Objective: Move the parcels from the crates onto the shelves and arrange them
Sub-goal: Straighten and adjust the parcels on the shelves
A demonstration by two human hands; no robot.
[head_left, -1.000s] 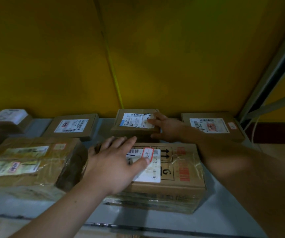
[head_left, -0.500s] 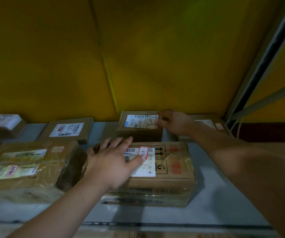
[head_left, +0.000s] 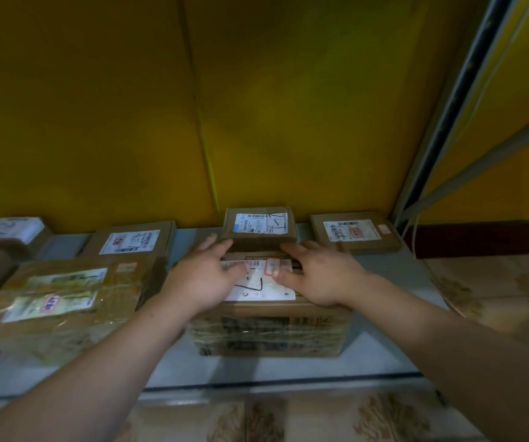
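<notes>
The left hand (head_left: 205,279) is laid palm-down on top of the big box (head_left: 272,330), fingers stretched out and nothing gripped. Its fingertips are reached forward to the front edge of the small box (head_left: 260,228). The right hand (head_left: 320,275) is laid beside it in the same way, flat and unclenched, with its thumb set on the white label (head_left: 256,290) between the two hands. Whether the fingertips press the small box or merely meet it cannot be told.

Such a flat hold is judged to suit pushing rather than lifting. The big box is probably being slid or squared toward the back, with the small box kept in line just beyond the fingers. The small box is seen directly ahead of both hands, at or very near the big box's rear edge. Labels are turned upward, presumably so they can be read.

Left of the left hand, a wrapped parcel (head_left: 65,295) is set close against the big box. Beyond it, a flat parcel (head_left: 135,240) and a white-topped parcel (head_left: 11,231) are lined along the wall (head_left: 256,106). Right of the right hand, a thin parcel (head_left: 355,232) lies near the post (head_left: 467,90). All are borne by the shelf (head_left: 384,352), and no crate is in view.
</notes>
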